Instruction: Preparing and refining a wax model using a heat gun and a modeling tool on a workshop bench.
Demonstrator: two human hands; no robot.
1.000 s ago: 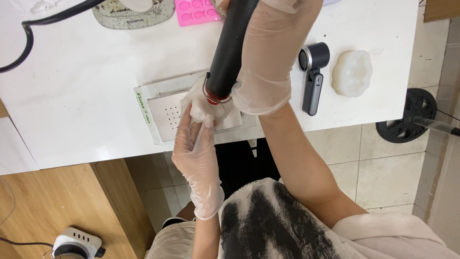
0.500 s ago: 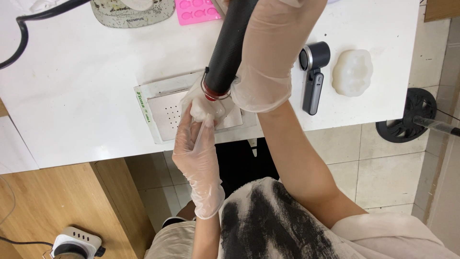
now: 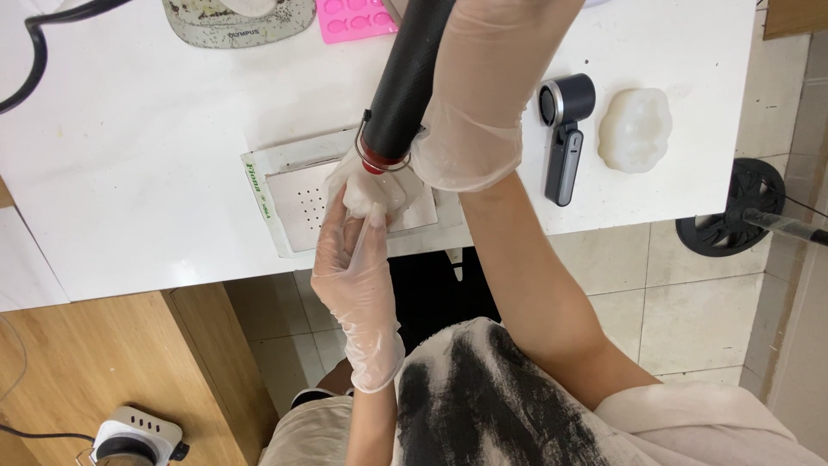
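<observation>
The right hand (image 3: 479, 112) wraps its fingers around a black cylinder (image 3: 405, 86) slanting down toward the person, its red-ringed end just above a white wad (image 3: 366, 197) pinched in the left hand (image 3: 358, 276) over the tray (image 3: 285, 207).

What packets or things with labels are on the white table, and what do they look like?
Flat packet: on the table under both hands; rectangular, white, see-through, with a green printed strip on its left edge.
Grey device base: top edge of the picture, left of the pink tray; rounded, speckled, with small dark lettering.
No screens or signs show.
The left hand presses a white wad against the black tube that the right hand holds.
</observation>
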